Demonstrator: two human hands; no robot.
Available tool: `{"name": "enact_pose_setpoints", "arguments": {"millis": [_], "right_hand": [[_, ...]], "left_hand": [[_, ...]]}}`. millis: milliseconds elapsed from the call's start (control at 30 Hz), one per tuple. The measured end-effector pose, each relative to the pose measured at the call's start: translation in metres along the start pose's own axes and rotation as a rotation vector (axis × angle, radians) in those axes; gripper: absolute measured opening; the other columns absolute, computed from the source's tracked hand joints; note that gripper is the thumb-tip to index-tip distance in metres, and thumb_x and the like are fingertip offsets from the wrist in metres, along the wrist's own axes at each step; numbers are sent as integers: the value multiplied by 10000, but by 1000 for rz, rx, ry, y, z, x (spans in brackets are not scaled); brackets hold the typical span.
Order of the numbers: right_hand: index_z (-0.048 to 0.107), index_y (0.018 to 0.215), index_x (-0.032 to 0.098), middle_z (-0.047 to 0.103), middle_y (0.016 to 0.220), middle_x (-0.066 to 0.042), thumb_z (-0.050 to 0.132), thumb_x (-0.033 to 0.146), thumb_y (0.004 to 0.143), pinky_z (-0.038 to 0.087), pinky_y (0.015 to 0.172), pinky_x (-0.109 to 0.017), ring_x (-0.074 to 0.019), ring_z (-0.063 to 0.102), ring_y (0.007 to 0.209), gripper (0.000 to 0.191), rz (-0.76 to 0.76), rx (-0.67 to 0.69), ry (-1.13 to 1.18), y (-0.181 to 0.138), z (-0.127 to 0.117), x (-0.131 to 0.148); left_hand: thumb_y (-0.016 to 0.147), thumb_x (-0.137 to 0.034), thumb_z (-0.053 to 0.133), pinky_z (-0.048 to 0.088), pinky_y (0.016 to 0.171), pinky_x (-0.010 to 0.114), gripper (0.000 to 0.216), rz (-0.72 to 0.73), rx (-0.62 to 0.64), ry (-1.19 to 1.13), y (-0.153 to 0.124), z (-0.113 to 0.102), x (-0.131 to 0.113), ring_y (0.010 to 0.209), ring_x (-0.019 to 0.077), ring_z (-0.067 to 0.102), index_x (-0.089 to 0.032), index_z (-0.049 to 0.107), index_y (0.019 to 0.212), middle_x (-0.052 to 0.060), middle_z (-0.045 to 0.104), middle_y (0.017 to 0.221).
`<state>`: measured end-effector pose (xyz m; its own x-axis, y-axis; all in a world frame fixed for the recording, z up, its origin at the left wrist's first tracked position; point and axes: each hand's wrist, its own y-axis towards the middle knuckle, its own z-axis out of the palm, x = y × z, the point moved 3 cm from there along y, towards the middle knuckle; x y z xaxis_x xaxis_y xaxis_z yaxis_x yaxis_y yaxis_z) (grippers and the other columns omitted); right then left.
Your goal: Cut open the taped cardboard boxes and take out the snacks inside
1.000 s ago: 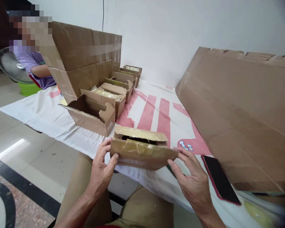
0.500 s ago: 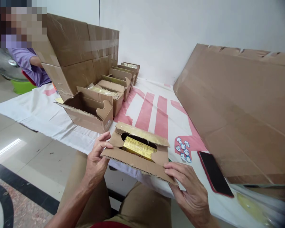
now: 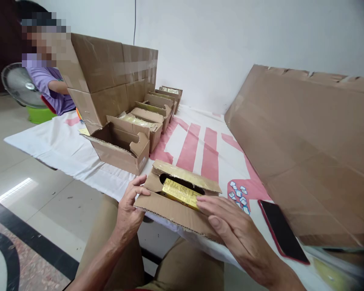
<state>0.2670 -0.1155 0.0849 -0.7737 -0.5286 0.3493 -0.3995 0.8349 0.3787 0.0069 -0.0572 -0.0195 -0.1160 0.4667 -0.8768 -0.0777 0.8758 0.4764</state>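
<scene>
A small cardboard box (image 3: 172, 208) lies at the near table edge with its front flap folded down toward me. Inside it shows a yellow printed packet (image 3: 178, 193). My left hand (image 3: 130, 210) grips the box's left end, thumb on the flap. My right hand (image 3: 233, 232) lies flat over the flap's right side, fingers stretched out, fingertips touching the yellow packet.
An empty open box (image 3: 121, 147) and a row of similar small boxes (image 3: 153, 113) run back along a large carton (image 3: 109, 76). A big flat cardboard sheet (image 3: 306, 141) leans at right. A phone (image 3: 283, 236) and small white pieces (image 3: 239, 195) lie on the cloth-covered table (image 3: 60, 139). A person (image 3: 53, 87) sits beyond, by a fan (image 3: 20, 85).
The box's front flap has been folded down, uncovering the yellow packet. My right hand has left the flap's corner and moved left, flat onto the flap, reaching the packet.
</scene>
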Motion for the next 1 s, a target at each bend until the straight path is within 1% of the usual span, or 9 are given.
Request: {"name": "enact_pose_setpoints", "arguments": {"millis": [67,167,367,433,500,633,800,867,1000], "right_hand": [[698,1284,233,698,1362,-86,426,382,1069,528,1024,-450,-265,645,1257,377,9,74,-86,15,6,-1],[664,1348,194,613,1466,-139,442,417,1047,516,1031,-520,-319,592,1314,436,67,84,-234,31,14,-15],[631,1374,161,646,1414,-151,547,306,944,526,974,-533,-339,609,1244,462,172,113,-364,47,30,-45],[637,1361,160,674,1376,-141,543,288,939,527,956,-520,-333,616,1230,451,191,121,-359,50,31,-48],[646,1349,157,686,1359,-139,534,289,946,522,951,-508,-329,621,1218,439,196,115,-351,50,31,-48],[673,1317,151,679,1374,-137,539,304,946,501,973,-510,-336,609,1231,423,197,96,-346,51,31,-48],[686,1297,177,689,1359,-118,563,305,937,486,981,-481,-316,597,1245,401,220,64,-312,51,35,-51],[689,1287,177,683,1366,-116,577,300,931,474,991,-480,-316,585,1255,393,229,55,-297,49,37,-50],[703,1251,168,669,1383,-116,582,283,934,455,999,-491,-320,563,1262,358,255,37,-252,47,37,-46]], "left_hand": [[863,-213,701,491,1041,403,36,-2,0,-10,1,0,1,1306,265,595,-228,687,893,114,618,1393],[844,-204,724,496,1026,408,51,-10,-2,-30,2,1,3,1282,270,608,-226,689,875,111,617,1384],[848,-206,714,508,1014,404,31,-48,9,-86,1,3,1,1286,275,605,-227,697,862,104,625,1379],[863,-207,680,493,1052,415,75,-76,2,-103,-1,-1,1,1315,275,589,-232,707,928,105,614,1403],[860,-211,656,475,1091,445,230,-123,-80,-118,2,-10,5,1331,281,578,-236,689,1085,120,594,1430],[801,-300,709,444,1131,540,618,-310,-327,-48,24,-39,32,1355,335,546,-198,524,1382,184,558,1443],[714,-401,815,388,1174,593,1062,-551,-345,58,64,-50,78,1483,410,391,-162,252,1582,267,293,1638],[691,-395,831,410,1167,569,1085,-537,-344,52,75,-44,88,1473,400,413,-171,249,1579,260,308,1632],[678,-386,837,482,1119,505,970,-387,-296,31,86,-30,97,1356,339,560,-209,356,1501,202,482,1517]]}}
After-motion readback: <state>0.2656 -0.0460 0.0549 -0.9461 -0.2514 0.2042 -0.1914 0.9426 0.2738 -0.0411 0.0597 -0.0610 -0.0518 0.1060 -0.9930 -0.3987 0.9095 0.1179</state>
